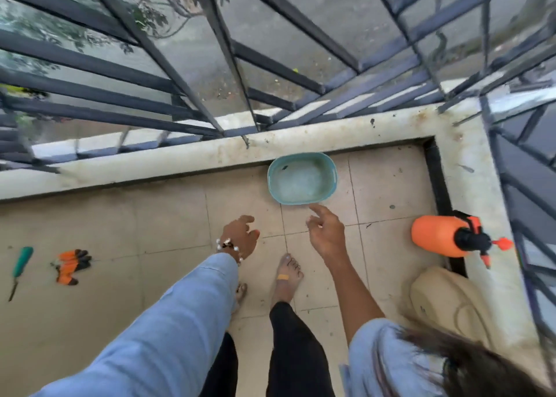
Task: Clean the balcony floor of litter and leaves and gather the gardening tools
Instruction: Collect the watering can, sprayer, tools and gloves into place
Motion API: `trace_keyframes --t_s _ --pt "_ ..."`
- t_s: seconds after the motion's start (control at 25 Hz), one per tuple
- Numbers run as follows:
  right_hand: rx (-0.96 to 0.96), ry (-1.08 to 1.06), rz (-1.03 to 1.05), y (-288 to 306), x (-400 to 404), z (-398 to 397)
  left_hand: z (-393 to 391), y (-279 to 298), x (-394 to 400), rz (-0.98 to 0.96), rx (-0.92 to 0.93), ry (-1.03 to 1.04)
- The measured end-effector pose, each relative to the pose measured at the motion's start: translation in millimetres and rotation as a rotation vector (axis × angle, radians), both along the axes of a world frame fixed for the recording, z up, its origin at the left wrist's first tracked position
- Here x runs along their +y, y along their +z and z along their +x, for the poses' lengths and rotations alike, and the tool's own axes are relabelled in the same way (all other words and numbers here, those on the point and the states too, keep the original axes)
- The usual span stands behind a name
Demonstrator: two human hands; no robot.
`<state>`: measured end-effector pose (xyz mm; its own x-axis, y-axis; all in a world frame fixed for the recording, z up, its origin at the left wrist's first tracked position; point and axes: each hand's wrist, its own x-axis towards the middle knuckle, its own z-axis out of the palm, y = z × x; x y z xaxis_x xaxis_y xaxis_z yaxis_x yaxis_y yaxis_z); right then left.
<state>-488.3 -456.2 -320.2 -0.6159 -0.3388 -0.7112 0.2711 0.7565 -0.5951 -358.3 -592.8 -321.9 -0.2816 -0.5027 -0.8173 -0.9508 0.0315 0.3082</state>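
A teal plastic basin (302, 178) stands on the tiled floor against the low wall. My right hand (326, 232) hovers just in front of it, fingers loose, holding nothing. My left hand (241, 236), with a bead bracelet at the wrist, hangs over the tiles left of the right one, fingers loosely curled and empty. Far left on the floor lie a green-handled hand tool (20, 266) and a pair of orange and black gloves (71, 266). An orange pressure sprayer (448, 236) lies on its side by the right wall.
A stained concrete ledge (186, 156) with dark metal railings (210, 74) bounds the floor at the back and right. A beige round object (445, 303) sits in the right corner below the sprayer. My bare feet (287, 276) stand on the tiles.
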Motion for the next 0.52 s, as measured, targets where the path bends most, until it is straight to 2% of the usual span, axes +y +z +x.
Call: trace_keyframes --t_s 0.12,0.28,0.4,0.52 --pt "0.079 0.255 0.007 104.5 -6.3 24.6 30.6 101.8 11.0 -0.072 0.050 -0.056" --pt "0.177 0.513 0.008 194.9 -24.0 52.7 63.4 193.2 19.5 -0.170 0.118 0.036" --pt "0.271 0.782 0.005 240.1 -50.7 85.2 104.7 239.3 15.9 -0.246 0.118 0.051" --pt "0.345 0.952 -0.005 262.7 -78.0 122.7 158.1 265.9 7.0 -0.327 0.101 0.143"
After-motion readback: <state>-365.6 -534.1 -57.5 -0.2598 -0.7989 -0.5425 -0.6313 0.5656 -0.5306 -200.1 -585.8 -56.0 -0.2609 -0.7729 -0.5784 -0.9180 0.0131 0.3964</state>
